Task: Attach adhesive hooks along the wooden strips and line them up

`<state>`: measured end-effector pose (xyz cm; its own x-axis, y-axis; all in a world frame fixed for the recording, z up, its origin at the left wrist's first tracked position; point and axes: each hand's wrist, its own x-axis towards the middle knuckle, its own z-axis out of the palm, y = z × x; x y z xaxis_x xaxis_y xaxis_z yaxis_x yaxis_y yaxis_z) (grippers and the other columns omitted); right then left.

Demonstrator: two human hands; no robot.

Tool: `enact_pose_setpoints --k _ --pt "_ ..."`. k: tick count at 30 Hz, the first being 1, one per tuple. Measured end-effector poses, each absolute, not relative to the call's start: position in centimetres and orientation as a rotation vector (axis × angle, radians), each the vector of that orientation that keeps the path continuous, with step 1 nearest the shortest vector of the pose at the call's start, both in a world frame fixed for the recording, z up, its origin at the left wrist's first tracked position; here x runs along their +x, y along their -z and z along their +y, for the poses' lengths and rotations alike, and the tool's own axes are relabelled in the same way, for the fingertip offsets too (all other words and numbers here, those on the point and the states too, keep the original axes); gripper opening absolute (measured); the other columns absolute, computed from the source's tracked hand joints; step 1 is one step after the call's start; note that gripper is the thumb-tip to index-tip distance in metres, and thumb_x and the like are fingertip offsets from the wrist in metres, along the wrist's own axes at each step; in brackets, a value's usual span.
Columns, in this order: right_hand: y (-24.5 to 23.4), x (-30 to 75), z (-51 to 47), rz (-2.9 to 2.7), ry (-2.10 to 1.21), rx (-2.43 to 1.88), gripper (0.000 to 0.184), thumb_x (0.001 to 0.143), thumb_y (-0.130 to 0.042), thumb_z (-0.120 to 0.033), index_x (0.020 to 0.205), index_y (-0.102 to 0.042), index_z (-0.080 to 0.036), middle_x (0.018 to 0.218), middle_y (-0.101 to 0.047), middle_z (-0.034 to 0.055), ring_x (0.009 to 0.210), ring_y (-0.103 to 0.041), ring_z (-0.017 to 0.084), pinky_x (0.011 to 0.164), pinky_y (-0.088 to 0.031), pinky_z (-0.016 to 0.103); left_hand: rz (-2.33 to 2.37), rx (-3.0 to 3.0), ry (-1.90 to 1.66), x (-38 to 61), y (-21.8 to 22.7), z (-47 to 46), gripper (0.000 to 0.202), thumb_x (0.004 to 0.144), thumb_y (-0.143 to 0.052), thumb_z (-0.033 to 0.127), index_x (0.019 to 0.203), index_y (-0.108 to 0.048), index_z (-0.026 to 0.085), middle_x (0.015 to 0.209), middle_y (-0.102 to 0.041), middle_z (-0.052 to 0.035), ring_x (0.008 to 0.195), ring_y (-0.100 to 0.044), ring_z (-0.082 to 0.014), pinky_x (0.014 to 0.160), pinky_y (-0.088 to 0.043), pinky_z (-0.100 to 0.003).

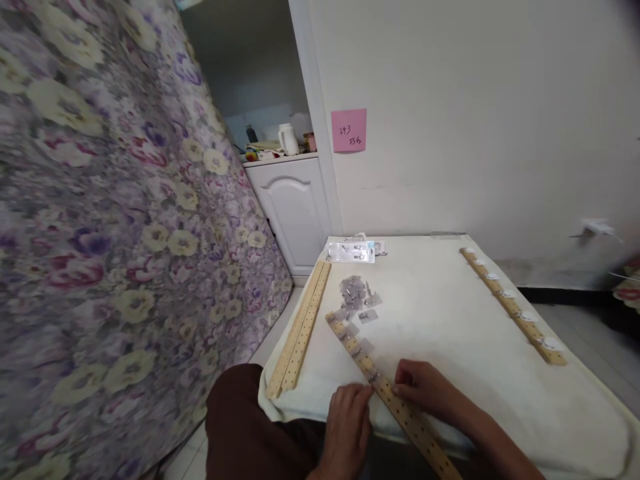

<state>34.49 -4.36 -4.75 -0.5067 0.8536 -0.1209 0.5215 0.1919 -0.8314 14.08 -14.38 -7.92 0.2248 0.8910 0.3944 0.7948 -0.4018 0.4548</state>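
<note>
Both hands work the perforated wooden strip (423, 437) lying slantwise on the cloth-covered worktop (440, 313); the left hand (347, 423) and right hand (425, 390) press bent fingertips onto it near its middle; whether either grip pinches a piece I cannot tell. It looks like fitting small clear pieces (356, 293), heaped just beyond, along the strip; another would need lining up with the holes. The pink sticky note (349, 130) reads roughly "29.3, 35.6", uncertainly.

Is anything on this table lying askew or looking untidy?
Yes. The wooden strip that the left hand and right hand touch lies diagonally, its near end past the table edge. Small clear pieces lie scattered at its far end.
</note>
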Motion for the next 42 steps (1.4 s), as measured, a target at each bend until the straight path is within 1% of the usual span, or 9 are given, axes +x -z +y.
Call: enact_pose_setpoints --k 5,8,10,13,19,24,27,33,42 --pt "4.4 33.6 -6.7 -2.262 -0.935 -1.482 0.023 0.063 -0.07 -0.037 0.073 -0.056 -0.021 0.068 -0.065 -0.0005 0.062 -0.055 0.016 0.055 -0.029 0.025 1.607 2.29 -0.979 13.9 8.0 -14.2 0.033 0.088 -0.039 0.009 0.117 -0.049 0.021 0.108 -0.058 -0.0083 0.098 -0.053 -0.0199 0.086 -0.048 -0.04" --pt "4.1 32.9 -7.5 -2.316 -0.811 -1.564 0.03 0.06 -0.071 -0.037 0.079 -0.054 -0.022 0.075 -0.065 0.001 0.067 -0.058 0.02 0.057 -0.029 0.026 1.589 2.269 -1.032 13.7 7.9 -14.0 0.03 0.088 -0.04 0.009 0.114 -0.05 0.021 0.105 -0.059 -0.0081 0.096 -0.054 -0.0196 0.083 -0.049 -0.038" --pt "4.1 32.5 -7.9 -2.352 -0.746 -1.585 0.032 0.059 -0.071 -0.035 0.082 -0.053 -0.021 0.082 -0.065 0.0032 0.073 -0.061 0.023 0.06 -0.031 0.028 1.587 2.249 -1.037 13.5 7.7 -13.9 0.028 0.088 -0.04 0.009 0.111 -0.052 0.021 0.101 -0.06 -0.0073 0.093 -0.055 -0.0188 0.08 -0.049 -0.036" --pt "4.5 32.0 -8.3 -2.376 -0.664 -1.596 0.029 0.061 -0.066 -0.028 0.085 -0.051 -0.02 0.091 -0.064 0.0068 0.081 -0.062 0.026 0.064 -0.035 0.03 1.597 2.236 -1.012 13.2 7.2 -13.6 0.024 0.088 -0.039 0.01 0.103 -0.054 0.021 0.093 -0.061 -0.0057 0.086 -0.055 -0.0175 0.076 -0.049 -0.032" --pt "6.0 31.7 -8.7 -2.322 -0.632 -1.613 0.023 0.067 -0.058 -0.024 0.087 -0.048 -0.021 0.096 -0.063 0.0095 0.086 -0.063 0.027 0.069 -0.041 0.032 1.619 2.22 -0.972 12.7 6.8 -12.6 0.018 0.087 -0.041 0.013 0.09 -0.057 0.021 0.081 -0.059 -0.003 0.076 -0.055 -0.0153 0.068 -0.046 -0.026" --pt "6.9 31.6 -9.0 -2.277 -0.585 -1.647 0.014 0.07 -0.055 -0.026 0.082 -0.047 -0.022 0.089 -0.063 0.0085 0.078 -0.063 0.025 0.065 -0.042 0.031 1.612 2.24 -0.985 12.6 6.9 -11.9 0.017 0.086 -0.041 0.012 0.084 -0.055 0.022 0.077 -0.059 -0.0022 0.072 -0.056 -0.0144 0.063 -0.045 -0.023" --pt "7.1 31.5 -9.1 -2.249 -0.548 -1.66 0.011 0.07 -0.054 -0.026 0.079 -0.046 -0.023 0.086 -0.064 0.0066 0.074 -0.063 0.023 0.063 -0.042 0.03 1.571 2.267 -1.008 12.4 7.0 -11.8 0.017 0.086 -0.04 0.013 0.084 -0.054 0.022 0.075 -0.059 -0.0021 0.071 -0.056 -0.0143 0.062 -0.045 -0.022" --pt "6.6 30.7 -9.2 -2.242 -0.544 -1.708 0.011 0.07 -0.054 -0.028 0.077 -0.046 -0.024 0.083 -0.064 0.0047 0.072 -0.064 0.022 0.063 -0.044 0.029 1.523 2.33 -1.044 11.9 8.4 -11.5 0.018 0.083 -0.041 0.011 0.089 -0.053 0.023 0.078 -0.061 -0.0019 0.073 -0.057 -0.0147 0.063 -0.046 -0.023" --pt "5.8 28.3 -8.8 -2.208 -0.531 -1.742 0.01 0.074 -0.052 -0.03 0.079 -0.047 -0.024 0.083 -0.064 0.0052 0.072 -0.064 0.022 0.061 -0.042 0.029 1.462 2.378 -1.006 11.1 10.1 -11.2 0.016 0.081 -0.043 0.015 0.09 -0.053 0.024 0.08 -0.063 -0.002 0.074 -0.058 -0.0158 0.062 -0.047 -0.024"
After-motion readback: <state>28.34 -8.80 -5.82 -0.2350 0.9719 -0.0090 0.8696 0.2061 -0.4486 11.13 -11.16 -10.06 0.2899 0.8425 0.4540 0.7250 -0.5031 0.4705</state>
